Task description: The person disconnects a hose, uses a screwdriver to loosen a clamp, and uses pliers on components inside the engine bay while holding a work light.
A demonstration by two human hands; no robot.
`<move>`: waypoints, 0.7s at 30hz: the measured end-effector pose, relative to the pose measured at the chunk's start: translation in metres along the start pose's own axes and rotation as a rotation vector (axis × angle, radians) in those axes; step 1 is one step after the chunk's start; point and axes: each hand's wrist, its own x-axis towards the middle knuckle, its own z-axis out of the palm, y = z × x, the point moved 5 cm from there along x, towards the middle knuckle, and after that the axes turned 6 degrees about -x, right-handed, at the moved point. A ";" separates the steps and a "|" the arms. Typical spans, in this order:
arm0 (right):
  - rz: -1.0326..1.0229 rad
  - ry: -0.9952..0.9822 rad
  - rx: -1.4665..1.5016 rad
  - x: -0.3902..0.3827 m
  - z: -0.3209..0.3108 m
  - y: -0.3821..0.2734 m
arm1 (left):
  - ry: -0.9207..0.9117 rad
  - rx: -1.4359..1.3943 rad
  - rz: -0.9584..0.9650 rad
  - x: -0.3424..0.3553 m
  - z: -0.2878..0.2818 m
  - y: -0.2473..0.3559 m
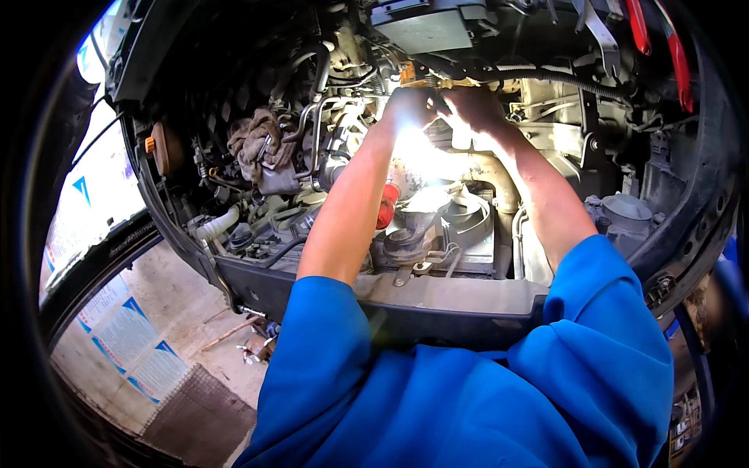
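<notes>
My left hand (407,105) and my right hand (472,108) meet deep in the engine bay (312,117), near its back, with fingers curled close together on something small that I cannot make out. Shadow and a bright white glare between the hands hide the fingertips. A red cylindrical object (385,209) lies below the glare, partly behind my left forearm. A pale pipe (498,181) runs down beside my right forearm. An orange-brown part (409,72) shows just above my hands.
A bundled rag (253,140) sits among hoses at the left. A dark front crossmember (460,304) spans below my arms. A black box (417,27) hangs above. Red-handled tools (640,27) are at the upper right. Floor with paper sheets (125,327) shows at lower left.
</notes>
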 end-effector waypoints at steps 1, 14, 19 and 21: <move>-0.021 0.016 -0.062 -0.003 -0.009 -0.007 | -0.016 0.004 -0.005 -0.001 -0.001 0.001; 0.119 -0.289 0.604 -0.012 -0.058 -0.075 | 0.188 0.010 0.154 -0.037 -0.031 -0.017; 0.141 -0.171 0.765 -0.010 -0.044 -0.091 | 0.076 0.088 0.151 -0.046 -0.039 -0.020; 0.169 -0.139 0.775 -0.012 -0.043 -0.099 | 0.129 0.076 0.232 -0.055 -0.045 -0.018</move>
